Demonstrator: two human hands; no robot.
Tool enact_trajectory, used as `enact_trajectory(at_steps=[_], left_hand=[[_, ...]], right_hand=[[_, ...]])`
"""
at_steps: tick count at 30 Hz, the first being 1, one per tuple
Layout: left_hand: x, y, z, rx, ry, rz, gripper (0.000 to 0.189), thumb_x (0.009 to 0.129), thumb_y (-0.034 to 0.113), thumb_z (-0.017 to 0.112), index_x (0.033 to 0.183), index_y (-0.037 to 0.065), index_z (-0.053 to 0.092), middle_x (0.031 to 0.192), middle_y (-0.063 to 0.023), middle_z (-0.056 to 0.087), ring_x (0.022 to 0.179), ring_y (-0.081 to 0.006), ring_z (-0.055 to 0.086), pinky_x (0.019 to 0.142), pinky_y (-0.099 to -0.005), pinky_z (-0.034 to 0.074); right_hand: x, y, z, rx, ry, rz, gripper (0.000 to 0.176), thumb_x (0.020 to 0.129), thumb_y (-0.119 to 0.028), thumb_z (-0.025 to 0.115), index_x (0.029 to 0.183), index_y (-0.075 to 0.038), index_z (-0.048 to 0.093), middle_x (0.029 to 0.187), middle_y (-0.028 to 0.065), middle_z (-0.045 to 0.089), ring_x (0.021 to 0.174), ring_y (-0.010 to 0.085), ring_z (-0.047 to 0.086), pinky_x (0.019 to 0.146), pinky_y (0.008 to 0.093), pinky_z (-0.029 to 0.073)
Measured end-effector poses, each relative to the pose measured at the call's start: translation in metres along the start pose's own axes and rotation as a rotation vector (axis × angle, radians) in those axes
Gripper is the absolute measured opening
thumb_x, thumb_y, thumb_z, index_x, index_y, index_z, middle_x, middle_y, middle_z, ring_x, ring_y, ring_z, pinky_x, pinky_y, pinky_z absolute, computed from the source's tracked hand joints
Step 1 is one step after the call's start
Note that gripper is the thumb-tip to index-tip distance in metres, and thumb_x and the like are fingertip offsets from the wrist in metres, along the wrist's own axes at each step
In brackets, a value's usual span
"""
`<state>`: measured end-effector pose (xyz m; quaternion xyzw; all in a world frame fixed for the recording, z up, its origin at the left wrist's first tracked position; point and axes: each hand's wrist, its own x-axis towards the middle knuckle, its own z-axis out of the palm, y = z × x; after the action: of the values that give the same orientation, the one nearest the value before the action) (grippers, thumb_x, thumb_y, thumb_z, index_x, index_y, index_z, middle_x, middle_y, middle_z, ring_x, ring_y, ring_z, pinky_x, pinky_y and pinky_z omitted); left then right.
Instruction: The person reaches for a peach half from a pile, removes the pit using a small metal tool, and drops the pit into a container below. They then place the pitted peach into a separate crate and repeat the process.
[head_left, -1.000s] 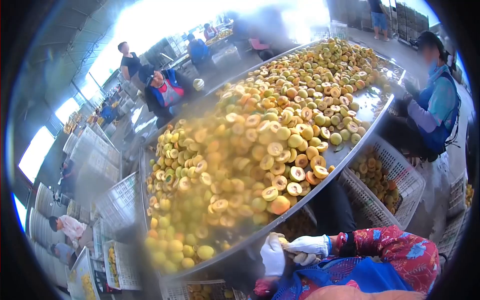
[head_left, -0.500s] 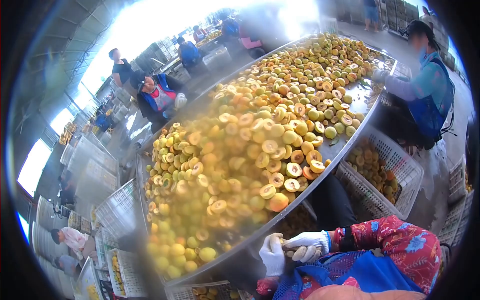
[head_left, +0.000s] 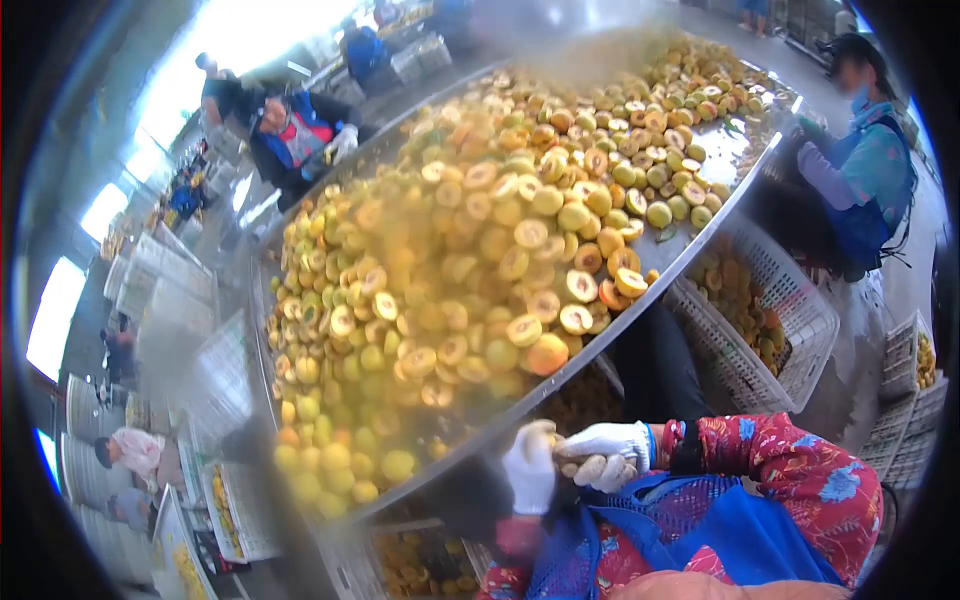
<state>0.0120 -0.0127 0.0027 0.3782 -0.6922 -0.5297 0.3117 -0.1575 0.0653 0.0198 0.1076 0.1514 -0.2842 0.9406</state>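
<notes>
Both my hands wear white gloves and meet in front of my body, below the near edge of the metal table. My left hand is closed, its fingers curled beside the other hand. My right hand is closed too, thumb side against the left fingertips, its finger pads stained. Whatever sits between the fingers is too small or hidden to name. Just beyond the hands, the table carries a heap of halved yellow peaches, some with the cut face and pit hollow showing. Part of the heap is blurred by a smear.
At my right, a white plastic crate holds fruit pieces; another crate stands below the table at lower left. A co-worker in a blue vest sits at the right side, another person across the table. More crates stand at left.
The view has shifted, so the table and heap sit further left and higher. My hands stay together, slightly higher in view. The right-hand co-worker's hands have drawn back from the fruit.
</notes>
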Motion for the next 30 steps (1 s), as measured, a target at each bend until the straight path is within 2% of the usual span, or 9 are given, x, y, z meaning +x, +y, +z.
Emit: enact_trajectory(at_steps=[2,4,6,8,12,15,24,27,30], left_hand=[[0.012,0.0,-0.002,0.063,-0.108,-0.108,0.028,0.102,0.022,0.049,0.099,0.005,0.071,0.084,-0.0088,0.07,0.076,-0.0156,0.065,0.07,-0.0311,0.053],[0.009,-0.002,-0.002,-0.133,-0.107,-0.033,0.028,0.102,0.022,0.048,0.1,0.004,0.069,0.084,-0.0094,0.07,0.074,-0.0157,0.066,0.069,-0.03,0.053],[0.007,0.005,0.002,-0.203,-0.074,0.048,0.024,0.102,0.018,0.048,0.1,0.002,0.066,0.084,-0.0118,0.071,0.071,-0.0181,0.069,0.066,-0.0293,0.055],[0.005,-0.005,0.007,-0.353,-0.054,-0.095,0.031,0.104,0.025,0.047,0.1,0.001,0.065,0.08,-0.0105,0.07,0.069,-0.0179,0.069,0.066,-0.0293,0.056],[0.006,-0.009,0.005,-0.366,-0.07,-0.075,0.046,0.107,0.039,0.046,0.103,-0.001,0.067,0.085,-0.0114,0.069,0.077,-0.0164,0.066,0.072,-0.0296,0.054],[0.006,-0.011,0.007,-0.655,-0.036,-0.213,0.046,0.108,0.04,0.044,0.104,-0.001,0.065,0.086,-0.0123,0.068,0.078,-0.0173,0.066,0.072,-0.0307,0.055],[0.005,-0.02,0.019,-0.939,0.089,-0.494,0.044,0.108,0.038,0.045,0.105,-0.001,0.064,0.087,-0.0118,0.066,0.077,-0.0177,0.065,0.071,-0.0302,0.054],[0.006,-0.028,0.011,-0.428,-0.027,-0.319,0.04,0.107,0.034,0.047,0.103,-0.001,0.067,0.083,-0.0099,0.068,0.074,-0.0165,0.065,0.07,-0.0296,0.053],[0.001,-0.025,0.006,-0.093,-0.128,-0.212,0.036,0.106,0.029,0.048,0.102,0.0,0.069,0.081,-0.0081,0.069,0.074,-0.0151,0.065,0.07,-0.0295,0.052]], right_hand=[[0.003,-0.005,-0.005,0.25,-0.092,0.078,0.046,0.11,-0.045,0.038,0.09,-0.008,0.055,0.056,-0.0044,0.037,0.035,0.0055,0.033,0.029,0.0224,0.028],[0.003,-0.004,-0.012,0.232,-0.192,0.083,0.042,0.108,-0.046,0.042,0.093,-0.01,0.055,0.057,-0.004,0.039,0.036,0.0056,0.033,0.028,0.0222,0.029],[0.0,-0.003,-0.005,0.267,-0.218,0.076,0.042,0.109,-0.042,0.043,0.095,-0.005,0.056,0.057,-0.0032,0.039,0.035,0.005,0.033,0.028,0.0217,0.029],[0.001,-0.001,-0.014,0.285,-0.201,0.042,0.04,0.11,-0.04,0.041,0.097,-0.003,0.055,0.058,-0.0033,0.04,0.035,0.0043,0.034,0.028,0.0212,0.029],[0.005,0.002,-0.016,0.289,-0.244,-0.002,0.041,0.109,-0.04,0.041,0.1,-0.003,0.055,0.06,-0.0041,0.04,0.035,0.0032,0.033,0.03,0.0212,0.029],[0.013,-0.001,-0.026,0.347,-0.28,0.023,0.042,0.109,-0.042,0.041,0.102,-0.004,0.057,0.059,-0.0049,0.039,0.035,0.0031,0.033,0.031,0.0221,0.028],[0.022,0.001,-0.042,0.39,-0.368,-0.016,0.042,0.109,-0.043,0.042,0.101,-0.005,0.058,0.061,-0.0043,0.041,0.037,0.0039,0.035,0.033,0.0226,0.03],[0.014,0.002,-0.041,0.229,-0.174,-0.054,0.042,0.109,-0.044,0.042,0.101,-0.005,0.059,0.062,-0.0036,0.043,0.038,0.0048,0.037,0.033,0.0234,0.03],[0.009,0.002,-0.03,0.258,-0.092,0.031,0.043,0.108,-0.044,0.042,0.101,-0.005,0.059,0.062,-0.0036,0.042,0.039,0.0052,0.037,0.034,0.0231,0.031]])
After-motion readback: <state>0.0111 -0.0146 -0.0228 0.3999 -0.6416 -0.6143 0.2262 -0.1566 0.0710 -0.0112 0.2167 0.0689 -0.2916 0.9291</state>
